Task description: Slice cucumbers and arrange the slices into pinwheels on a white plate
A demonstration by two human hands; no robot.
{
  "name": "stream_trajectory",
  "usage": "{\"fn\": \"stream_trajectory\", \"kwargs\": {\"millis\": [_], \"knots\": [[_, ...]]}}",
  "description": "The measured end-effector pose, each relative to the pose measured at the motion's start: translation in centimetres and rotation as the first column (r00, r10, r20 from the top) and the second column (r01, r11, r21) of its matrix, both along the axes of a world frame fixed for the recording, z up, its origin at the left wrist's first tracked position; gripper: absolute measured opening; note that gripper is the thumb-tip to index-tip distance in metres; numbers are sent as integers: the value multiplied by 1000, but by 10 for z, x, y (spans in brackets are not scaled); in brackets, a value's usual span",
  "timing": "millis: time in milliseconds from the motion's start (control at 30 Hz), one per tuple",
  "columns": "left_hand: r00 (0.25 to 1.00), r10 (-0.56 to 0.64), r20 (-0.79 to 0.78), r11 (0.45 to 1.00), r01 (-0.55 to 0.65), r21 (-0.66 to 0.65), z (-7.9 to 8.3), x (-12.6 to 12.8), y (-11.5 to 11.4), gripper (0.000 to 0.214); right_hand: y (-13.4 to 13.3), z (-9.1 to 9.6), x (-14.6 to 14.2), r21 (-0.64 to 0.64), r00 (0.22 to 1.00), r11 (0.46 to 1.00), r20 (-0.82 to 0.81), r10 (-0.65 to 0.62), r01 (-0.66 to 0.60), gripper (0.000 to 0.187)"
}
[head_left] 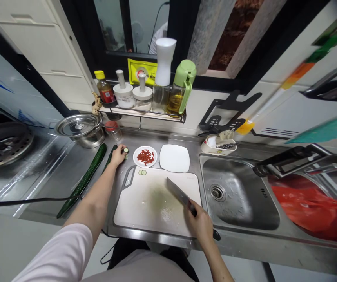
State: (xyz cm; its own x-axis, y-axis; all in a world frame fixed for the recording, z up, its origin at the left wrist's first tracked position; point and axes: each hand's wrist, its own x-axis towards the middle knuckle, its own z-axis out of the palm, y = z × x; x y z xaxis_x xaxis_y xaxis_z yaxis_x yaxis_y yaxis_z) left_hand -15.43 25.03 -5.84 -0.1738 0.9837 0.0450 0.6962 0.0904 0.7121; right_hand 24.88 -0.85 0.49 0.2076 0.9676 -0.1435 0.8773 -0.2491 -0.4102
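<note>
My left hand (117, 155) is beyond the board's far left corner, its fingers closed around a small cucumber piece (125, 150) with a pale cut face. Partly behind that wrist, a shorter dark green cucumber (109, 159) lies on the counter. A long whole cucumber (87, 176) rests further left. In my right hand (201, 224) is the black handle of a kitchen knife (178, 190), its blade pointing away over the right half of the white cutting board (133, 207). Two thin cucumber slices (142, 172) lie near the board's far edge.
Behind the board stand a plate of chopped red pieces (135, 159) and a white square plate (174, 158). A steel sink (241, 203) is at the right, and a lidded pot (89, 138) at the back left. Seasoning bottles line a wall rack (145, 113). A black cable (27, 202) crosses the left counter.
</note>
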Motion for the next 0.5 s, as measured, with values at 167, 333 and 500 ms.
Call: {"fn": "stream_trajectory", "kwargs": {"millis": [167, 333, 500], "knots": [[996, -31, -89, 999, 28, -39, 7, 2, -1, 33, 2, 0, -1, -5, 1000, 1000, -6, -6, 6, 45], [963, -115, -244, 991, 94, -96, 12, 6, -2, 37, 2, 1, -2, -8, 1000, 1000, -9, -21, 21, 44], [945, -102, -312, 995, 92, -46, 21, 12, -9, 49, 3, 3, -1, -39, 1000, 999, -20, -19, 18, 46]]}}
